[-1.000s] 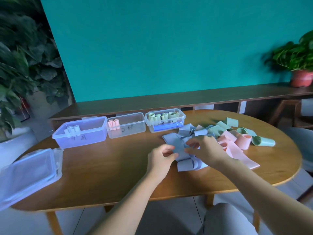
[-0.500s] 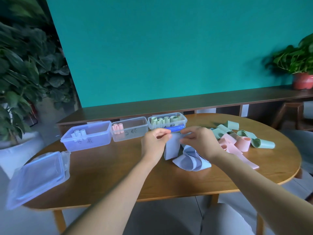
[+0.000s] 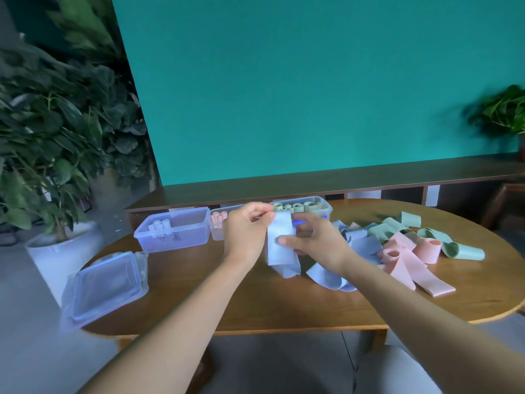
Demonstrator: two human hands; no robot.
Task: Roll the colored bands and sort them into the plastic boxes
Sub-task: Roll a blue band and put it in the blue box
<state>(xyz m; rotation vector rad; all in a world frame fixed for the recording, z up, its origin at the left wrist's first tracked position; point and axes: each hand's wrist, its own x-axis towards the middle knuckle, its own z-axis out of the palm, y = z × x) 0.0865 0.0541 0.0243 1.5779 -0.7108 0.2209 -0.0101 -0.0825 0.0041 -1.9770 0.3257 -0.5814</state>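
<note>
Pale blue flat elastic band [image 3: 279,240] held upright above round wooden table [image 3: 255,302], tail draping down. Left hand [image 3: 246,234] pinching top edge, right hand [image 3: 315,242] pressing middle: likely steadied for rolling. Clear plastic boxes [image 3: 181,237] behind, within reach.

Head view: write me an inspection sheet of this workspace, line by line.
Surface: oval wooden table, bare at the near edge.
Job's things: blue band held up, its tail on the table; loose blue, pink and green bands piled at right; three open plastic boxes in a row at the back, holding blue, pink and green rolls.
Clutter: stack of box lids overhanging the table's left edge.
Grippers: left hand pinches the band's top edge; right hand presses its front.
Cables: nothing seen.
Surroundings: teal wall, long wooden shelf behind, potted plants at left and far right.
</note>
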